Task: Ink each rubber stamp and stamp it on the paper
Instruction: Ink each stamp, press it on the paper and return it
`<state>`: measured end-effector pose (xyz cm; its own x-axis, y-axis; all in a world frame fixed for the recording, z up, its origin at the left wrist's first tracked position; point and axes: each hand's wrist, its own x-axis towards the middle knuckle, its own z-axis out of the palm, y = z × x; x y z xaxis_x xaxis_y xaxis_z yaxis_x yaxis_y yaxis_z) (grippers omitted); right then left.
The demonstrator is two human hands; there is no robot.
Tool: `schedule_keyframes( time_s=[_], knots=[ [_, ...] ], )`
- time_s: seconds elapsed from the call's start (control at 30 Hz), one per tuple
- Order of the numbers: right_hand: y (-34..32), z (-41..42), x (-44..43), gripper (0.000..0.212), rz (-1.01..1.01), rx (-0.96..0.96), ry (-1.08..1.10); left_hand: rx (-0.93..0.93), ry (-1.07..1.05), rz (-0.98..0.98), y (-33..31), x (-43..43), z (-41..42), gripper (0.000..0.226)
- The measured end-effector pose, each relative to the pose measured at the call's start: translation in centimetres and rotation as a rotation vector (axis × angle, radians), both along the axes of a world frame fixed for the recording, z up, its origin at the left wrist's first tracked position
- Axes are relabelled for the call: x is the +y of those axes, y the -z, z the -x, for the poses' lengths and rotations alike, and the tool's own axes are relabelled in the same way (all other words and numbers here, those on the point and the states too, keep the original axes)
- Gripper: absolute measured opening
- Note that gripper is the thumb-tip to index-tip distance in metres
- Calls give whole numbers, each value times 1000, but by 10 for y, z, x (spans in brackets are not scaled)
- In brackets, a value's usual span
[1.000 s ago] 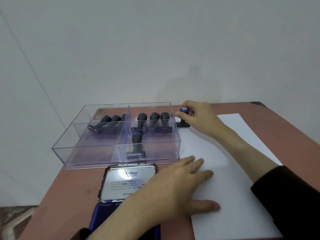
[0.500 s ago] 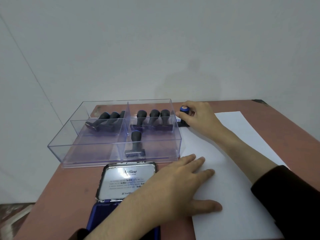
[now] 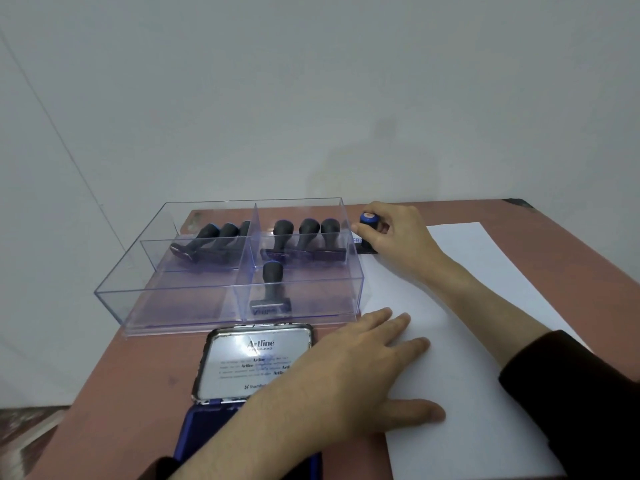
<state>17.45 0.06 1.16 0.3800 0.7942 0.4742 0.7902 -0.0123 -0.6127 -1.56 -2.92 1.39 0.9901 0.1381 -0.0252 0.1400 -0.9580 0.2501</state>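
The reddish-brown surface (image 3: 145,368) carries a white sheet of paper (image 3: 485,393) on its right half. Left of the sheet stands a clear plastic tray (image 3: 138,296) split into four compartments, its floor tinted violet. In front of the tray lies an open ink pad (image 3: 256,362), its metal lid flipped up to show printed lettering, with the blue base below it partly covered by the left forearm.

The left hand (image 3: 356,368) lies flat with straight fingers on the near edge of the paper. The right hand (image 3: 398,237) grips a rubber stamp (image 3: 367,220) at the paper's far left corner, just beside the tray's right wall. This stamp stands upright: blue round cap with a reddish spot on top, black flat base down on the sheet.

Seven dark-handled stamps sit in the tray: three leaning stamps (image 3: 207,244) back left, three upright stamps (image 3: 304,240) back right, and a single stamp (image 3: 272,289) front right.
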Motion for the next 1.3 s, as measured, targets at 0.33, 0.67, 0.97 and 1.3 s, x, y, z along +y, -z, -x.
schedule_keyframes(
  time_s=[0.33,0.67,0.97,1.3],
  knots=[
    [3,0,0,17,-15,-1,-7,-12,10,-2,-1,0,1,72],
    [-2,1,-1,16,35,-13,11,-40,1,29,-5,-2,1,71],
    [-45,-7,-14,16,-114,269,111,-55,-19,36,-11,-6,1,66],
    [-75,56,-74,12,-294,443,8,-537,-134,185,-19,-9,30,36]
  ],
)
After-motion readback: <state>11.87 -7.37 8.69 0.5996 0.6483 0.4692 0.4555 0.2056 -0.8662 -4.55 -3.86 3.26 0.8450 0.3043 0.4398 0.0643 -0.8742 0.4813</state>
